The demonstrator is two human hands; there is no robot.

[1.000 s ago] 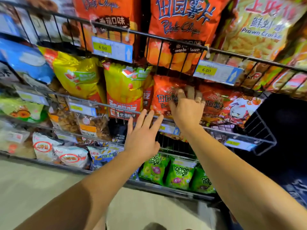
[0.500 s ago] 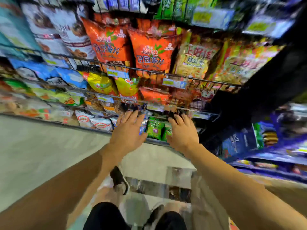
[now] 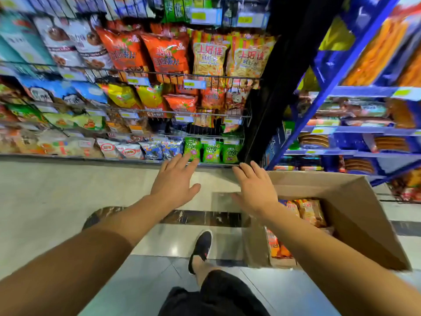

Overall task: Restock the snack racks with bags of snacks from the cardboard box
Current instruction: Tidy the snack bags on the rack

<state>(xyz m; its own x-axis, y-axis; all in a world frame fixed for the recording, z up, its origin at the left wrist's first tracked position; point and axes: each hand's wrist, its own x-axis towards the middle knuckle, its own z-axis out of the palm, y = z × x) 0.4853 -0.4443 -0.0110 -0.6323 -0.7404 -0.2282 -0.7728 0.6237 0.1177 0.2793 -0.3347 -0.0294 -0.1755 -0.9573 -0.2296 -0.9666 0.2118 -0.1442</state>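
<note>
A person stands on a glossy tiled floor (image 3: 45, 201) before wire snack racks (image 3: 182, 76) packed with crinkled foil and plastic bags: orange chip bags (image 3: 166, 55) and striped yellow prawn cracker bags (image 3: 210, 58) on an upper tier, small green onion-ring bags (image 3: 211, 152) at the bottom. Both bare arms reach forward, palms down. The left hand (image 3: 174, 181) hovers with fingers straight and spread, thumb out to the side, holding nothing, its fingertips just in front of the lowest tier. The right hand (image 3: 256, 190) is likewise flat and empty, fingers extended, above the near-left corner of an open brown cardboard box (image 3: 355, 215) that sits on the floor to the right. Inside the box lie shiny orange snack bags (image 3: 311, 212), packed on edge. Blue metal shelving (image 3: 330, 80) stands beyond it. 1 black shoe (image 3: 201, 247) shows below
</note>
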